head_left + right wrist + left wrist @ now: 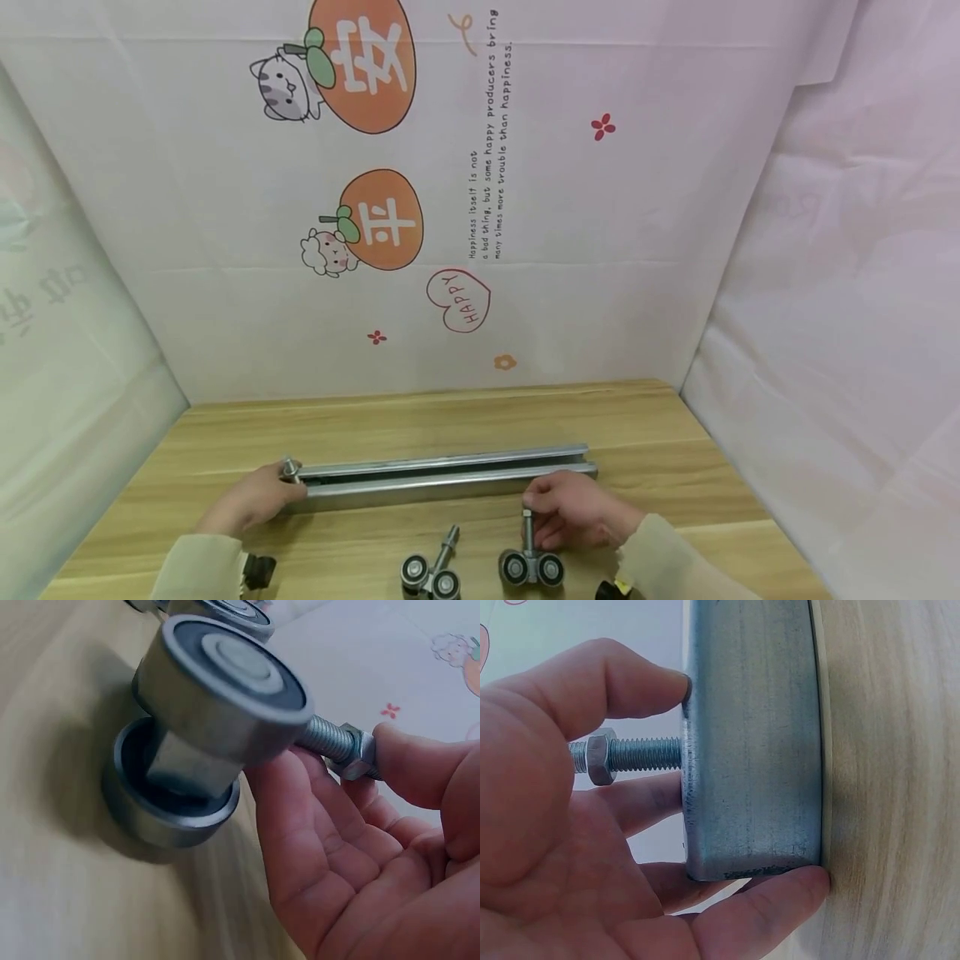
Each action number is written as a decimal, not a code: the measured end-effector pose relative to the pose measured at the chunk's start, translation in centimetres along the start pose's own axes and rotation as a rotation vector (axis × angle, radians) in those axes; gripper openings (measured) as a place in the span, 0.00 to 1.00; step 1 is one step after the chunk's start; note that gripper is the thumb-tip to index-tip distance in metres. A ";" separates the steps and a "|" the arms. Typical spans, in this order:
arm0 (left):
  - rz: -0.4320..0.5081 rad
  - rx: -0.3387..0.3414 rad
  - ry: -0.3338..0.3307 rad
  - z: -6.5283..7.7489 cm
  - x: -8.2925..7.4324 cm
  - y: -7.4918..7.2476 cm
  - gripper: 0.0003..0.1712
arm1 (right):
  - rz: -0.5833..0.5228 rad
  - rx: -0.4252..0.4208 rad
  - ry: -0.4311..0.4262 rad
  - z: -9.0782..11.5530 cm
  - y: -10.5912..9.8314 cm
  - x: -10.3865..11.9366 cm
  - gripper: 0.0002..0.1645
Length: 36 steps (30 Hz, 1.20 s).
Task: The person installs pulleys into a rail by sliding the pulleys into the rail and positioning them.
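A long galvanized steel channel rail [420, 492] lies on the wooden table, its slot facing up. My left hand [258, 497] grips its left end; in the left wrist view, the thumb presses the top edge and fingers reach around the end. A threaded bolt [646, 754] with a hex nut [600, 756] sticks up from the slot there, and what it joins inside is hidden. My right hand [573, 508] holds a roller trolley [532, 568] by its upright bolt, the thumb against the nut [360, 756]. The trolley's wheels [240, 682] show close up in the right wrist view.
A second roller trolley [431, 573] sits left of the held one, its bolt tilted up to the right. White printed cloth [562, 250] hangs behind the wooden table [420, 417] and along both sides.
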<state>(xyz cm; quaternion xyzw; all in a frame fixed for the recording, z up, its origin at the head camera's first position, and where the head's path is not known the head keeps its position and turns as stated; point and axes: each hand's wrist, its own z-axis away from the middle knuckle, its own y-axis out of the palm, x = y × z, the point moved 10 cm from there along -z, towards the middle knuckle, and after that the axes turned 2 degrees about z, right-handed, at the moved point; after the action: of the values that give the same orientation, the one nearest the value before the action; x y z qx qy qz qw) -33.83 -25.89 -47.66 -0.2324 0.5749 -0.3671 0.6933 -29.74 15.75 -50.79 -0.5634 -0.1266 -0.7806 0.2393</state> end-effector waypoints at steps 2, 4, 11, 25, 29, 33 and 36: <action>0.001 -0.003 -0.002 0.0 0.0 0.0 0.38 | 0.003 -0.005 -0.007 0.3 -0.7 0.1 0.17; -0.009 -0.008 0.007 0.0 0.0 0.0 0.38 | 0.008 -0.013 -0.012 0.5 -1.4 0.1 0.17; -0.003 -0.001 0.008 0.1 0.0 0.0 0.38 | -0.004 -0.018 -0.034 1.4 -3.7 0.0 0.18; -0.003 -0.001 0.008 0.2 -0.2 -0.1 0.38 | -0.024 -0.063 -0.062 3.2 -7.0 0.4 0.14; 0.004 0.000 0.002 0.2 -0.2 -0.1 0.38 | -0.023 -0.076 -0.064 3.5 -7.7 0.4 0.15; 0.012 0.006 -0.004 0.1 -0.1 -0.1 0.39 | -0.020 -0.092 -0.069 3.7 -8.5 0.3 0.15; 0.010 0.002 -0.005 0.1 -0.1 -0.2 0.39 | -0.014 -0.099 -0.075 3.9 -9.0 0.2 0.15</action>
<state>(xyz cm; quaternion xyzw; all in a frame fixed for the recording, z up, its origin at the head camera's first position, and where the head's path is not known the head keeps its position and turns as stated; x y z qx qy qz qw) -33.75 -25.93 -47.45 -0.2298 0.5737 -0.3639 0.6968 -31.20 25.20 -48.67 -0.6026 -0.1007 -0.7659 0.2005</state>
